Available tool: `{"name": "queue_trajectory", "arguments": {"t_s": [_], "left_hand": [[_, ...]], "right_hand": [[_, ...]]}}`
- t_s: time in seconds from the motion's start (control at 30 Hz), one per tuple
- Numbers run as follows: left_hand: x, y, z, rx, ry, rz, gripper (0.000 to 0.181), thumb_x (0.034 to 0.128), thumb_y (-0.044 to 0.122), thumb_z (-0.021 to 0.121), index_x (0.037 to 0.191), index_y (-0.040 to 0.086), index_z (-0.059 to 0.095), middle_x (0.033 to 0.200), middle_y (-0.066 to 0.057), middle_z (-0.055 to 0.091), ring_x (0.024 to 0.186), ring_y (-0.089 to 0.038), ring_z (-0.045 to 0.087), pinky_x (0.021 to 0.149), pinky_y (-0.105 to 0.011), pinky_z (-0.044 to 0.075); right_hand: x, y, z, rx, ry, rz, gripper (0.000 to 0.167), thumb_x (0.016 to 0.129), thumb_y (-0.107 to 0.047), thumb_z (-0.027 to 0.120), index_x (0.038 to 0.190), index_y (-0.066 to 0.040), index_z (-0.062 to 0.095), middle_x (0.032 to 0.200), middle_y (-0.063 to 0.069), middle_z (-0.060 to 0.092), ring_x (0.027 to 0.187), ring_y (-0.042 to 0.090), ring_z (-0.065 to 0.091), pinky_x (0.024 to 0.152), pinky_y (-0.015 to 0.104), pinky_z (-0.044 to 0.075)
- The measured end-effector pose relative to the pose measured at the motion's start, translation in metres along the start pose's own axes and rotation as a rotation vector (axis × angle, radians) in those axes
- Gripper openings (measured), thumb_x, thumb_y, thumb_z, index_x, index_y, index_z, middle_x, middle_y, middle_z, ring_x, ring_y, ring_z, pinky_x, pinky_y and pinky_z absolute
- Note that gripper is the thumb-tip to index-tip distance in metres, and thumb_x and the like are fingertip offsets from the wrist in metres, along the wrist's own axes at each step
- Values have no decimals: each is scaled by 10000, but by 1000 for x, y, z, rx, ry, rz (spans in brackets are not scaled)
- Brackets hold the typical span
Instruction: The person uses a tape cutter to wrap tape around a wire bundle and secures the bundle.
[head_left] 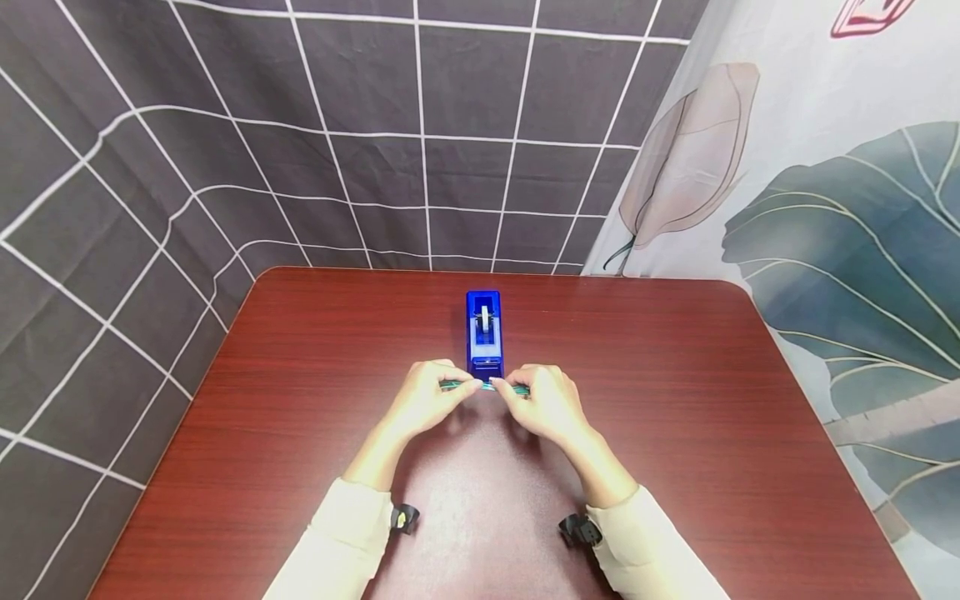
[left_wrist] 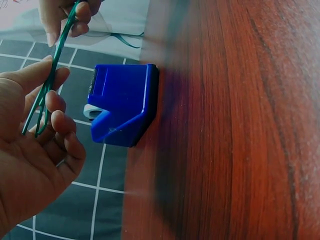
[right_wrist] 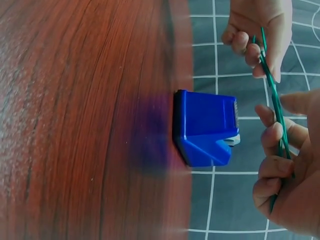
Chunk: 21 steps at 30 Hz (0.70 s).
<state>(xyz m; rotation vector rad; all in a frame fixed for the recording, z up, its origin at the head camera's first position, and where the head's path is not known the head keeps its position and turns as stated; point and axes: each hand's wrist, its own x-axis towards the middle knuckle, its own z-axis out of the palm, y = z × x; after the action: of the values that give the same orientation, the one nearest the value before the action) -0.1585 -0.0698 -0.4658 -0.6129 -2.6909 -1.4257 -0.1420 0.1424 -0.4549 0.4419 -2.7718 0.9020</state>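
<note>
Thin green strands, like a folded bundle of wire (head_left: 487,385), stretch level between the two hands just in front of a blue tape dispenser (head_left: 474,350). My left hand (head_left: 423,398) pinches the bundle's left part between thumb and fingers. On the other side, my right hand (head_left: 551,404) pinches its right part the same way. Loose ends and a bend of the green bundle (left_wrist: 45,90) show at the left palm in the left wrist view. The bundle (right_wrist: 277,107) runs past the right fingers in the right wrist view. A pale tape roll (head_left: 485,319) sits in the dispenser.
The dispenser stands on a reddish-brown wooden table (head_left: 315,333). Behind the table hangs a dark grey checked curtain (head_left: 375,92), and at the right a pale curtain with leaf prints (head_left: 847,250). A black strap (head_left: 579,529) is at the right wrist.
</note>
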Motion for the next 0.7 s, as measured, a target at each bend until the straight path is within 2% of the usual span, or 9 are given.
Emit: {"name": "queue_trajectory", "arguments": {"t_s": [0.17,0.5,0.6,0.7], "left_hand": [[-1,1,0,-8,7,20,110,895,206,780,910,104,819,762,57,698,739,-107,656,730,-304,542],[-3,-2,-1,-1,34,66,86,880,178,799,891,94,812,758,44,678,711,-101,613,679,-282,521],[-3,-1,-4,52,17,72,88,878,189,802,888,102,810,769,46,680,708,-107,613,674,-296,516],[-3,2,-6,173,-22,89,93,901,210,775,925,126,808,814,50,701,759,-125,647,761,-359,490]], "right_hand": [[-2,1,-2,33,-26,-23,122,853,-249,743,755,-180,764,707,-87,633,609,110,566,542,338,454],[-2,3,-4,55,-61,-72,116,852,-240,809,771,-183,749,679,-103,633,589,78,525,553,318,456],[-1,4,-4,45,-76,-79,107,860,-237,812,779,-197,755,669,-106,646,584,76,529,549,323,457],[-1,4,-4,23,-73,-100,94,860,-233,818,793,-197,762,703,-92,676,604,84,563,556,335,475]]}}
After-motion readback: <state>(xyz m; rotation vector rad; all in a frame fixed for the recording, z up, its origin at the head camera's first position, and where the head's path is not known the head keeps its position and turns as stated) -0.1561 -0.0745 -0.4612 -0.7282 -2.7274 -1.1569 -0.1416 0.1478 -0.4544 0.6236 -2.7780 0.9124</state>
